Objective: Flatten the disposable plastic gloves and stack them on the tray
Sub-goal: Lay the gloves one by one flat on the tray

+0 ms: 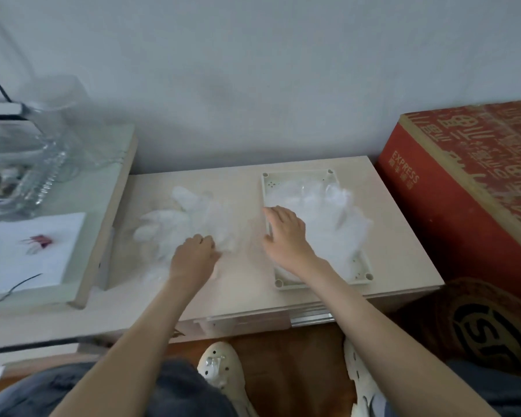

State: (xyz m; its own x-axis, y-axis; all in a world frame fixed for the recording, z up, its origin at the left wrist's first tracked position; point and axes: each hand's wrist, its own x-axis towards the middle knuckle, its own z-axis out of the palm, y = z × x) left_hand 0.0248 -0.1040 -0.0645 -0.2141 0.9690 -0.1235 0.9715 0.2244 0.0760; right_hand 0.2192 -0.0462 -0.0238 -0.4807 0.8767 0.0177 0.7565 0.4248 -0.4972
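Several clear plastic gloves [190, 216] lie in a loose crumpled heap on the left half of the low beige table [403, 236]. My left hand [194, 257] has its fingers curled into the near edge of that heap, gripping the thin plastic. A white rectangular tray [362, 275] sits on the right half of the table, and gloves [328, 212] lie spread in it with their fingers pointing to the far right. My right hand [283, 233] rests over the tray's left rim, fingers fairly straight, touching the gloves there.
A large red cardboard box [469, 182] stands against the table's right side. On the left, a higher shelf carries a glass dish [27, 164] and a white sheet of paper [27, 251]. My feet in white shoes [223, 371] are below the table's front edge.
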